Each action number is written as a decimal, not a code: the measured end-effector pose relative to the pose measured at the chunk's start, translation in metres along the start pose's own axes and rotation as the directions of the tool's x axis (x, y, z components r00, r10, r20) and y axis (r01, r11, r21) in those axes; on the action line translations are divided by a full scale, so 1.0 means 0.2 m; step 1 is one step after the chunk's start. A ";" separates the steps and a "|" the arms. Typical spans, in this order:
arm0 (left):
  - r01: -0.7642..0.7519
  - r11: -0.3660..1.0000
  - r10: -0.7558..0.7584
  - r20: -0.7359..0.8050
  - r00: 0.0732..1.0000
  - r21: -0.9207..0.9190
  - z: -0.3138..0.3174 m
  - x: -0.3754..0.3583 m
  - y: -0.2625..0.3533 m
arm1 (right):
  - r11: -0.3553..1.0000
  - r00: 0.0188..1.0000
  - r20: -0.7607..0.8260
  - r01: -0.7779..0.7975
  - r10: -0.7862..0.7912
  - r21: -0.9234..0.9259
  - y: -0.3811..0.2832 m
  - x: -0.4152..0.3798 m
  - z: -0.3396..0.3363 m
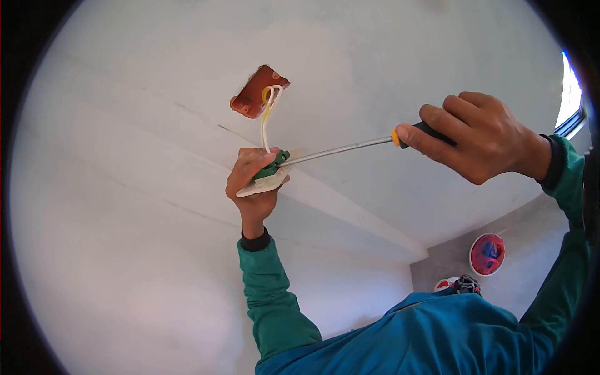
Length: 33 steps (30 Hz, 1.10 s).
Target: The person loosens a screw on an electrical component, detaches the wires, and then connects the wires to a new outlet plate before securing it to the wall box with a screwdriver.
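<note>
My left hand (249,175) grips an electrical outlet (267,170) with a green back and a white faceplate (265,184), held tilted away from the wall. White and yellow wires (264,122) run down into the green back from a red wall box (253,92) set in the wall. My right hand (478,137) is closed around the black and yellow handle of a screwdriver (340,150). Its long shaft reaches left, and the tip meets the green back of the outlet. The exact point of contact is too small to make out.
A pale painted wall (156,137) fills most of the view. On the grey floor at lower right stands a white bucket (471,262) with red and blue contents. My shoe (467,284) shows beside it. A bright window (569,94) is at the right edge.
</note>
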<state>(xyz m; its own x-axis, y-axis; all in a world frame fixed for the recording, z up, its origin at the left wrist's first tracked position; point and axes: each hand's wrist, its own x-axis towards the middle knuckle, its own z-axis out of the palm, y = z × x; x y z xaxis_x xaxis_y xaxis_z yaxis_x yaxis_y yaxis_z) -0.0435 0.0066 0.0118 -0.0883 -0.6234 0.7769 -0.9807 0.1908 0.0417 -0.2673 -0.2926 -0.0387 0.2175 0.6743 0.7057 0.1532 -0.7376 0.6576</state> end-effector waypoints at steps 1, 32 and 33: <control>-0.016 1.000 0.016 -0.015 1.000 0.002 0.00 0.00 -0.01 | 0.999 0.996 0.085 -0.006 0.002 0.042 -0.01 0.01 -0.02; 0.056 0.998 -0.057 -0.012 0.998 -0.028 -0.01 -0.03 -0.05 | 0.915 0.956 0.255 -0.230 0.148 0.331 0.02 0.04 0.04; 0.059 0.998 -0.060 -0.010 0.998 -0.028 -0.01 -0.03 -0.05 | 0.914 0.955 0.255 -0.232 0.149 0.334 0.02 0.04 0.04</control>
<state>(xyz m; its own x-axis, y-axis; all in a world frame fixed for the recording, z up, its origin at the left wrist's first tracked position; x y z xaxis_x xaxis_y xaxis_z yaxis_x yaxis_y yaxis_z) -0.0324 0.0095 0.0082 -0.0281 -0.6263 0.7791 -0.9791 0.1744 0.1050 -0.2574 -0.2900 -0.0328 0.4766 0.5255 0.7048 0.4114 -0.8418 0.3494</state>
